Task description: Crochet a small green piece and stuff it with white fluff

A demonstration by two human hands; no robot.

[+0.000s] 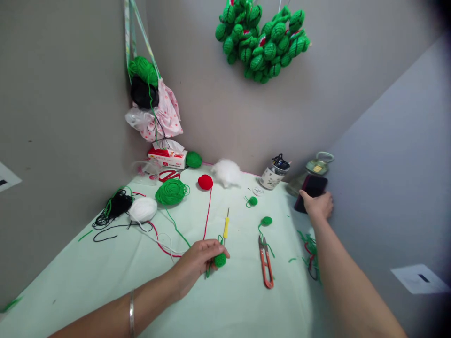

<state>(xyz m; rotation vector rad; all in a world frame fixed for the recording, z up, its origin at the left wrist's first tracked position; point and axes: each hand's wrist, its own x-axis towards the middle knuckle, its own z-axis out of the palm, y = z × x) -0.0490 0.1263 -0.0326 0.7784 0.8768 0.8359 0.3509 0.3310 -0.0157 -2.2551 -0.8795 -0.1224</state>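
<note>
My left hand (199,258) is closed around a small green crocheted piece (220,259), held low over the front middle of the table. A crochet hook with a yellow handle (226,228) points away from me just beyond these fingers; whether they touch it I cannot tell. At the right edge, my right hand (319,205) grips a dark phone (313,191), its thumb on the near side. Between my arms lie orange-handled thread snips (266,265). Two small green crocheted pieces with yarn tails, one oval (267,221) and one round (252,201), rest beyond them.
Balls of green yarn (171,192), white yarn (143,208) and red yarn (205,181) sit left and centre, near black yarn (120,204). White stuffing (226,172), a jar (273,174) and a glass bottle (319,164) stand behind. Green crocheted pieces (264,44) hang on the wall.
</note>
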